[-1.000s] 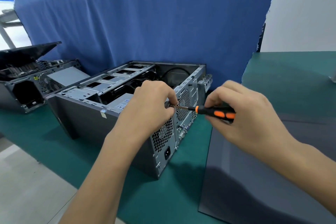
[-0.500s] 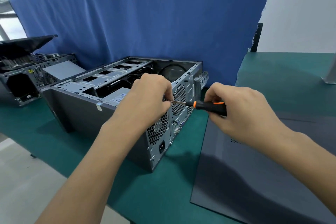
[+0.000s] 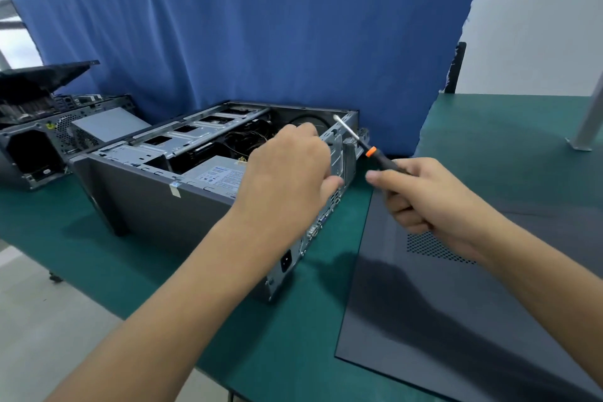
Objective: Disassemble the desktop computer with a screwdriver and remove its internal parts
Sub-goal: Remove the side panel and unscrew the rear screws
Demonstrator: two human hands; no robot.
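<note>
- Computer (image 3: 146,206), centre frame, lid off: may slide on the table (image 3: 81,254) if the left hand (image 3: 287,179), curled over its rear edge, grasp hidden, tugs.
- Right hand (image 3: 430,199), right of centre, grasps the screwdriver (image 3: 362,143).
- Its free tip, tilted up-left, could snag cables (image 3: 248,137) inside.

We log blue cloth backdrop (image 3: 261,26) behind green table (image 3: 49,222), second opened computer case (image 3: 36,140) far left, white wall (image 3: 538,10), grey metal post (image 3: 589,122) at right
</note>
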